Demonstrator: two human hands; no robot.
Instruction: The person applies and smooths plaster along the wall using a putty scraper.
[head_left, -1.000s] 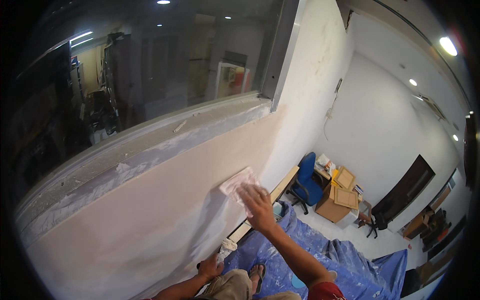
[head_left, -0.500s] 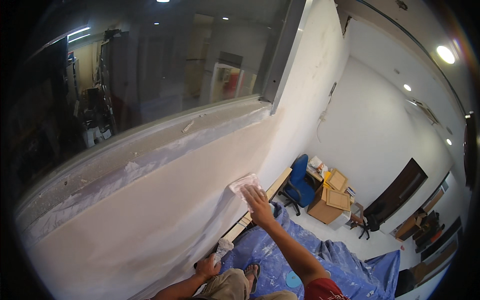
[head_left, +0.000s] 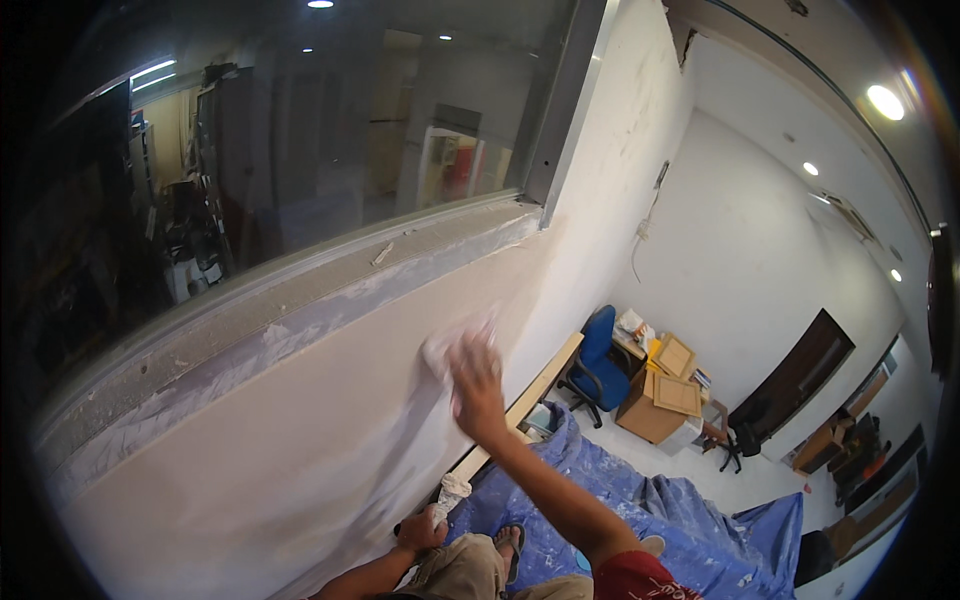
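My right hand, smeared by motion, presses a pale pinkish flat pad against the beige-white plastered wall below the window. Its fingers lie over the pad, whose outline is blurred. Low down near the foot of that wall, my left hand is closed around a whitish lumpy thing, which sticks up out of the fist beside a light wooden plank. Whether this is a crumpled cloth or a plaster-caked tool I cannot tell.
A dusty sill with plaster crumbs runs under the dark window. A crumpled blue tarpaulin covers the floor around my sandalled foot. Beyond stand a blue office chair, cardboard boxes and a dark door.
My right hand has moved up and to the left along the wall with the pad. My left hand stays at about the same place, still around the whitish thing.
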